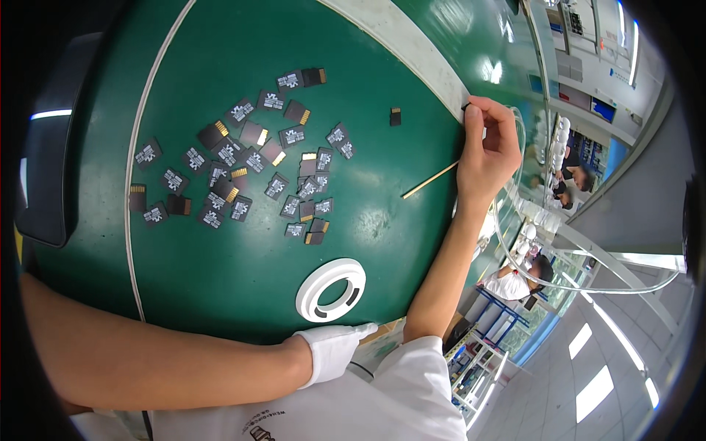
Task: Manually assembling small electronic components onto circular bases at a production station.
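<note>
Small black memory cards (pixel 243 173) are lying scattered over the green mat (pixel 220 279); many are showing white printed labels, others are facing up with gold contacts; one lone card (pixel 396 116) is lying apart, nearer the right hand; a dark screen-like panel (pixel 55 140) is sitting at the far left edge, unlit.

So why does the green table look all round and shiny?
In the head view, the fisheye lens bends the table and its white line into curves; overhead lamps leave pale glare patches on the green near the cards and the ring; the corners go black; the right hand and gloved left hand look sharp, not blurred.
</note>
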Action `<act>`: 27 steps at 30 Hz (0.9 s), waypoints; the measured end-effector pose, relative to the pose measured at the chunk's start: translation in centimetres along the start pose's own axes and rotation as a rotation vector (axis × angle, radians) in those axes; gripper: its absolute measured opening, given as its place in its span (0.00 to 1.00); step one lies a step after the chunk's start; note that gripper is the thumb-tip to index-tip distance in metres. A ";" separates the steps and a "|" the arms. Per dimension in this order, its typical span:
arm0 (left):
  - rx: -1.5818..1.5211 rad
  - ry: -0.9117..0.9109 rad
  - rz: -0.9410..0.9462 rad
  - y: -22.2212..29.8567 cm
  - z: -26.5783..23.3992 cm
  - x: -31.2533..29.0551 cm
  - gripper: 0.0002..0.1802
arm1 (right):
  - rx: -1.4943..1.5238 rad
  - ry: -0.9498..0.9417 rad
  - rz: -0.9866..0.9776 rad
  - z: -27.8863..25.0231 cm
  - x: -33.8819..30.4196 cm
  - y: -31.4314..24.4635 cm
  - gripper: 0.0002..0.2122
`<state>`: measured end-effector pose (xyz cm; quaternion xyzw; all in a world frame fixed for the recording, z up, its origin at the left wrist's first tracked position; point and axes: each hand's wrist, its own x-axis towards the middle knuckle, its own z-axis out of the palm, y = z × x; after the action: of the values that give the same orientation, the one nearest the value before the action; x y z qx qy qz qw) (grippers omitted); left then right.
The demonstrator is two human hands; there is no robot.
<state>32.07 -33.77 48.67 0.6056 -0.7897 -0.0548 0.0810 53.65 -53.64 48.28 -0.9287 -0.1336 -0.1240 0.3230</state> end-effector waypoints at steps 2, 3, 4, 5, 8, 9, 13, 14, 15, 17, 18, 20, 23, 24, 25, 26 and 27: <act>0.024 -0.062 0.020 0.2 0.0 0.2 0.26 | 0.040 0.004 -0.040 0.1 0.2 -0.2 0.05; 0.037 -0.046 0.020 0.2 0.2 0.1 0.26 | 0.019 0.003 -0.021 0.0 0.2 -0.3 0.05; 0.051 -0.030 0.019 0.3 0.2 0.1 0.26 | -0.002 0.002 -0.002 0.0 0.2 -0.3 0.05; 0.047 -0.030 0.021 0.3 0.2 0.1 0.26 | -0.001 0.001 0.002 -0.1 0.1 -0.1 0.05; 0.058 -0.050 0.011 -0.2 -0.1 0.1 0.27 | 0.023 -0.001 -0.011 -0.3 0.2 0.1 0.05; 0.038 -0.061 0.017 -0.2 -0.2 0.0 0.27 | 0.001 -0.004 -0.007 -0.3 0.2 0.0 0.05; 0.018 -0.074 0.028 -0.2 -0.2 0.3 0.27 | 0.025 -0.009 -0.014 -0.4 -0.1 0.3 0.05; 0.019 -0.075 0.029 0.0 -0.1 0.4 0.27 | 0.024 -0.008 -0.014 -0.5 0.0 0.2 0.05; 0.015 -0.076 0.041 0.0 0.0 0.7 0.27 | 0.008 -0.006 -0.018 -0.5 0.0 0.2 0.05; 0.010 -0.077 0.053 0.1 0.2 1.0 0.27 | -0.008 -0.005 -0.022 -0.5 0.0 0.3 0.05; 0.010 -0.073 0.047 -0.1 0.0 0.7 0.26 | 0.002 -0.013 -0.015 -0.5 0.0 0.3 0.05; 0.010 -0.070 0.042 -0.1 0.1 0.6 0.26 | 0.011 -0.020 -0.005 -0.5 -0.1 0.2 0.05; -0.022 -0.059 0.038 0.1 0.4 1.0 0.26 | 0.004 -0.018 -0.008 -0.5 0.0 0.2 0.05; 0.005 -0.051 0.034 -0.1 0.2 0.7 0.25 | 0.002 -0.020 -0.002 -0.5 0.0 0.1 0.05; 0.031 -0.043 0.031 -0.2 0.1 0.5 0.25 | 0.000 -0.022 0.006 -0.6 0.0 0.0 0.05; 0.031 -0.045 0.036 0.0 0.3 0.7 0.25 | -0.001 -0.019 0.010 -0.6 -0.1 0.1 0.05; 0.025 0.003 0.039 0.1 0.7 0.7 0.21 | 0.010 -0.020 -0.008 -0.7 -0.1 0.2 0.05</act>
<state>31.64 -34.45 48.04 0.5912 -0.8019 -0.0427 0.0756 53.51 -54.26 48.59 -0.9277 -0.1410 -0.1154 0.3258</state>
